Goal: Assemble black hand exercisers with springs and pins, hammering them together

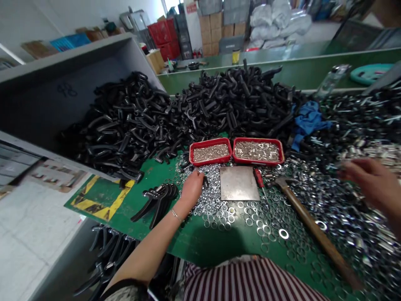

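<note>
My left hand (192,187) is closed round a small black part (206,182), mostly hidden by the fingers, over a spread of small metal nuts (213,184). To its right lies a bare square metal plate (239,184). My right hand (372,179), blurred, is above the heap of shiny metal parts (347,213) on the right. Its fingertips come together, and what is between them cannot be made out. Left of my left hand, several black curved handles with metal fittings (159,200) lie side by side on the green table (194,246).
Behind the plate stand two red trays, one with tiny pins (210,153), one with larger pins (258,151). A red screwdriver (259,178) and a wooden-handled hammer (313,230) lie right of the plate. Black handles (219,100) are piled at the back, beside a blue cloth (308,121).
</note>
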`<state>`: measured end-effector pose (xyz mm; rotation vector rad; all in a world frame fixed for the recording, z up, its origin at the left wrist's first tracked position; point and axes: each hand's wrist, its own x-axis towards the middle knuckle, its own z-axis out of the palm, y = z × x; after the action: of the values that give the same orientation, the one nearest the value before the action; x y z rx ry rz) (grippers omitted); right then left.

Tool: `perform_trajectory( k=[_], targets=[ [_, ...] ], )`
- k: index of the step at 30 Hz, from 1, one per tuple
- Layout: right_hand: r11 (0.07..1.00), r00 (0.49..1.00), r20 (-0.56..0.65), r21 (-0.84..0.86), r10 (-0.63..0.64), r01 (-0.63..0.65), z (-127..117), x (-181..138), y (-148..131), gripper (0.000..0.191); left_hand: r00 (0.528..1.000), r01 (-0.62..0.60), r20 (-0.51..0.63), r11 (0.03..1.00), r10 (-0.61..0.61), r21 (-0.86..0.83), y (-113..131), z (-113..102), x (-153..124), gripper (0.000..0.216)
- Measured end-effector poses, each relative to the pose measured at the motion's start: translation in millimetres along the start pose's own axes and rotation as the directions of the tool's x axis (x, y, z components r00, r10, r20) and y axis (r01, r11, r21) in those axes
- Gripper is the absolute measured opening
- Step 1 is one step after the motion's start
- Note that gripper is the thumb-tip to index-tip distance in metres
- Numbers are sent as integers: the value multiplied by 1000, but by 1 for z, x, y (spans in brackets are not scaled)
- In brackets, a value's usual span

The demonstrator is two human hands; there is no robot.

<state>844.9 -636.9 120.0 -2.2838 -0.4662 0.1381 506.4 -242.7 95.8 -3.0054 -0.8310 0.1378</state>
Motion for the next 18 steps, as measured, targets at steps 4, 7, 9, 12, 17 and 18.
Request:
perform_trajectory(
  k=[4, 7, 9, 12, 17, 18],
  targets=[
    [700, 929, 369, 670, -26, -247, 76, -47, -76, 28, 997, 35, 69, 998, -38, 47, 3, -6, 11, 32],
    [549, 819, 560, 728, -128, -412, 124, -67, -111, 29, 997, 1, 80, 1000, -1, 3, 0, -7, 14, 29],
    [496, 765, 620, 727, -174, -476, 144, -74, -122, 26, 998, 7, 57, 996, -2, -91, -7, -6, 11, 24],
    [449, 735, 650, 725, -196, -522, 160, -77, -130, 24, 993, 58, -74, 919, -94, -389, -18, -2, 3, 31],
    [402, 709, 670, 724, -219, -560, 174, -76, -137, 24, 962, 123, 37, 306, -272, -944, -7, 0, -10, 24],
    [408, 681, 694, 706, -233, -579, 176, -77, -138, 21, 965, 144, 109, 131, -240, -981, 2, 1, -11, 27]
  ],
)
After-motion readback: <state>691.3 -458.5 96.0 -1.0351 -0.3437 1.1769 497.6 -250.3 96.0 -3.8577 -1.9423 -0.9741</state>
